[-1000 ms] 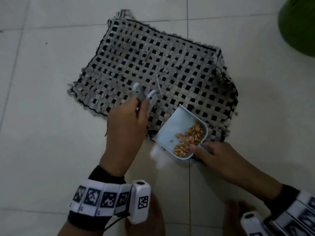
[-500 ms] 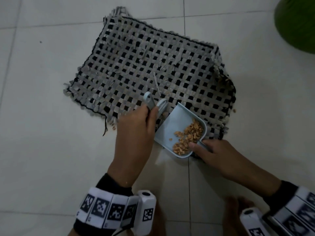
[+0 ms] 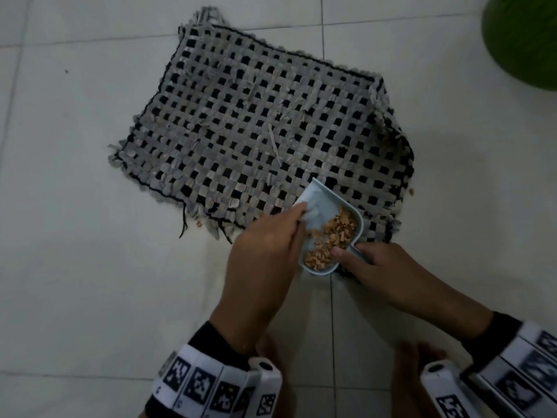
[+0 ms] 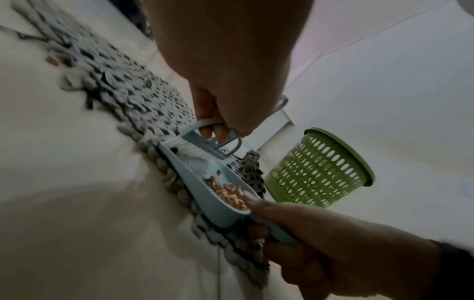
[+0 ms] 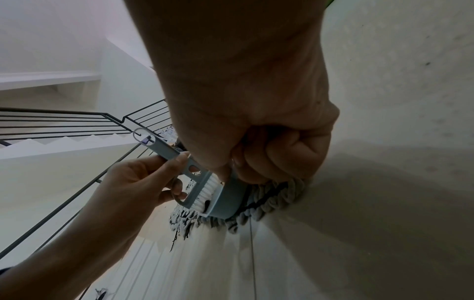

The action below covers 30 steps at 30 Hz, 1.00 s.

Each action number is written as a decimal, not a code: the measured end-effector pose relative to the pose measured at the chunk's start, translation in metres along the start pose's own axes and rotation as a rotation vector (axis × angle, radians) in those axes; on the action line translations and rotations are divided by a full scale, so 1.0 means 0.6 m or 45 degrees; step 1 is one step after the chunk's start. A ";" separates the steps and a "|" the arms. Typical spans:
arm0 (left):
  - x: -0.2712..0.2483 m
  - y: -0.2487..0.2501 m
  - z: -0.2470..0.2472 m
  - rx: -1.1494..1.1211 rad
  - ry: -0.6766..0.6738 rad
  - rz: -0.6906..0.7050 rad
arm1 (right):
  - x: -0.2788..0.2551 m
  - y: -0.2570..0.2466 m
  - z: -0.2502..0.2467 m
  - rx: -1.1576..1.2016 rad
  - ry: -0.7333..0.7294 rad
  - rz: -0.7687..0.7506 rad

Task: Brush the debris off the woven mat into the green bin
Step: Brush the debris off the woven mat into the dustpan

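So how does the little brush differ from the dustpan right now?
The brush is in the left hand, gripped by its looped handle; the dustpan is held by the right hand at its short handle. The brush carries white bristles and holds nothing, while the dustpan is an open scoop holding a pile of tan debris. The brush's bristles sit inside the dustpan's mouth. Both are pale blue plastic.

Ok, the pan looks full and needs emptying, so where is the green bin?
The green bin stands on the tiled floor at the head view's top right corner, beyond the woven mat's far right corner.
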<state>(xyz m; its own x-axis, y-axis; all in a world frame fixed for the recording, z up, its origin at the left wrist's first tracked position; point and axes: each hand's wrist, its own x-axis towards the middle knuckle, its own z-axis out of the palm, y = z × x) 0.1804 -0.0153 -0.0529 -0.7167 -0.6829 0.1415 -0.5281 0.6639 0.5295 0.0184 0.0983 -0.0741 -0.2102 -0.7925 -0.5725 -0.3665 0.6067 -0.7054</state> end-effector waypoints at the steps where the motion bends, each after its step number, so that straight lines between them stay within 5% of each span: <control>1: -0.004 0.006 0.000 -0.008 -0.015 0.018 | 0.000 0.001 0.001 0.001 0.001 0.002; 9: 0.025 -0.034 -0.042 0.042 0.282 -0.188 | -0.011 0.009 -0.001 -0.031 0.046 0.038; 19: -0.017 0.006 0.002 0.031 -0.036 0.026 | -0.020 0.004 -0.001 -0.047 0.028 0.070; 26: 0.004 -0.004 -0.018 0.028 0.149 -0.085 | -0.022 0.000 -0.004 -0.067 0.040 0.080; 30: -0.001 0.002 0.004 0.012 -0.008 -0.012 | -0.023 -0.001 -0.005 -0.063 0.042 0.067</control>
<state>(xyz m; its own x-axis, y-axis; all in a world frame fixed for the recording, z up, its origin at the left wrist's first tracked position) 0.1789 -0.0135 -0.0543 -0.7142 -0.6874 0.1314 -0.5393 0.6602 0.5228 0.0185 0.1089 -0.0645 -0.2600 -0.7615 -0.5937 -0.3985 0.6447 -0.6524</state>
